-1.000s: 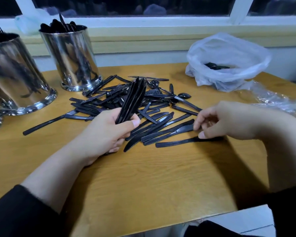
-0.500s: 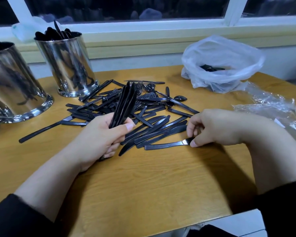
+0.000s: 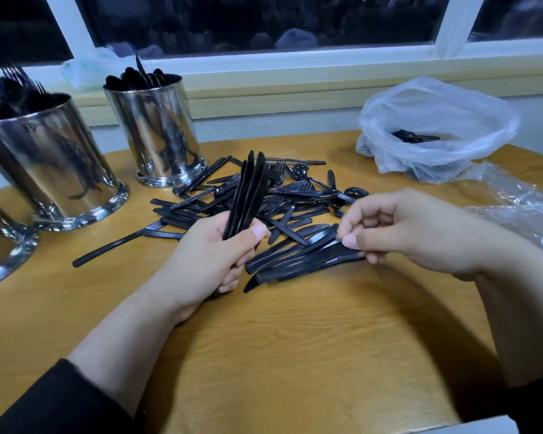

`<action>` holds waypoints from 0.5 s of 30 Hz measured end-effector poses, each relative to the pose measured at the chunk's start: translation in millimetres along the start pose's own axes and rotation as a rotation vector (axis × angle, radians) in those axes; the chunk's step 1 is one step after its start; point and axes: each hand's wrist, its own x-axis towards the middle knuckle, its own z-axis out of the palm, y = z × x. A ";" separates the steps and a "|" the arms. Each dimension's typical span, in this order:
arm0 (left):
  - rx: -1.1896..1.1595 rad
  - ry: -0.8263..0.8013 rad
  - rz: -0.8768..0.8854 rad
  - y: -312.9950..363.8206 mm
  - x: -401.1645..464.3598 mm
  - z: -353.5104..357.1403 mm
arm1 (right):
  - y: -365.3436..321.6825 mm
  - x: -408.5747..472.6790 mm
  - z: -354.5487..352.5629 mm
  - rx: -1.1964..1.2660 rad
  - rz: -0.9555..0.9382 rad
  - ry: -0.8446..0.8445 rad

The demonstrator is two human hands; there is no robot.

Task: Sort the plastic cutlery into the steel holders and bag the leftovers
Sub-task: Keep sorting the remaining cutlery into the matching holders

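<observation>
The left hand [image 3: 207,258] grips an upright bundle of knives [image 3: 248,192] while the right hand [image 3: 398,233] fingers pinch one knife [image 3: 314,261] off the surface [image 3: 295,355] pile; a thin pinch could slip and scatter it

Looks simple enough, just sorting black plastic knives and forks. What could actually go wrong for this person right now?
A few things, probably. The left hand grips an upright bundle of knives only at its lower end, so adding another could make it fan out or slip. The right hand pinches one knife lying among others, and lifting it might drag its neighbours. The pile mixes look-alike forks, spoons and knives, so a piece could land in the wrong steel holder.
</observation>
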 end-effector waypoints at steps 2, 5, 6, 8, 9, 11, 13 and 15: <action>0.021 0.037 0.024 0.0 0.3 -0.8 | -1.6 4.3 6.4 0.072 0.027 0.046; 0.136 0.082 0.071 1.0 -0.3 -2.3 | -3.8 12.9 19.1 0.210 0.075 0.105; 0.173 0.091 0.091 1.4 -0.5 -2.4 | -4.1 15.0 21.4 0.237 0.090 0.121; 0.184 0.125 0.128 1.0 -0.4 -3.4 | -5.0 16.9 22.6 0.247 0.114 0.127; 0.195 0.143 0.145 0.5 -0.1 -4.0 | -5.6 17.1 22.3 0.247 0.123 0.121; 0.259 0.152 0.171 -0.4 -0.1 -4.6 | -6.5 17.1 23.1 0.264 0.133 0.105; 0.310 0.136 0.181 -0.7 -0.5 -3.3 | -7.1 18.5 27.9 0.298 0.143 0.093; 0.358 0.106 0.174 -0.3 -1.1 -1.6 | -7.3 22.1 35.2 0.343 0.159 0.093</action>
